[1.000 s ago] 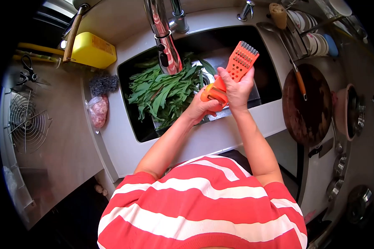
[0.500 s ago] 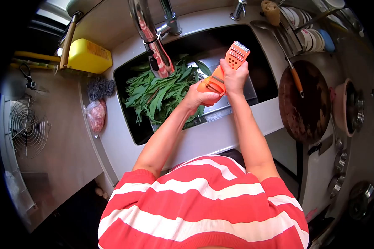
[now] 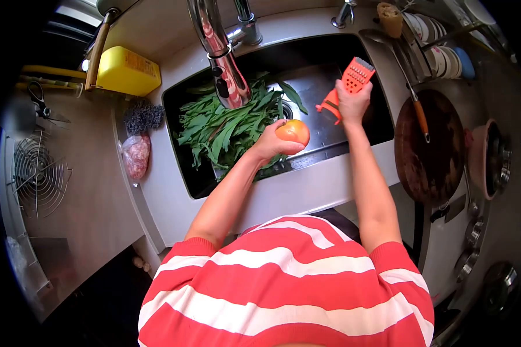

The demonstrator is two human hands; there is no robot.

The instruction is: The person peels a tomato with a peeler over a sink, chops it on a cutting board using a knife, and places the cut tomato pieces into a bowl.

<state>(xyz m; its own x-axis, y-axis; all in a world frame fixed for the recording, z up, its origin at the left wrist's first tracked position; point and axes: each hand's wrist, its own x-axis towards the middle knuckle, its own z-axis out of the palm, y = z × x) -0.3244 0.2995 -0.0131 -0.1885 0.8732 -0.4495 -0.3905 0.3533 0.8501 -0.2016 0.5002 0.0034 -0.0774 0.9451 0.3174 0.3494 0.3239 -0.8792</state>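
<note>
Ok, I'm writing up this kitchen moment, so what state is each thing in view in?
Left hand: curled around the tomato.
Right hand: gripping the grater-peeler.
Tomato: whole; peeling unclear.
Grater-peeler: held apart from the tomato.
Leafy greens: loosely heaped.
Faucet: no stream visible.
Plastic bag: filled; seal unclear.

Head cam, worn up top, looks fwd & down, close: red-and-white striped fabric shirt [image 3: 283,277] nearest lens, behind fingers of bare L hand [image 3: 275,141] & bare R hand [image 3: 353,104]; dark rect. sink [image 3: 283,55] below fingers.
</note>
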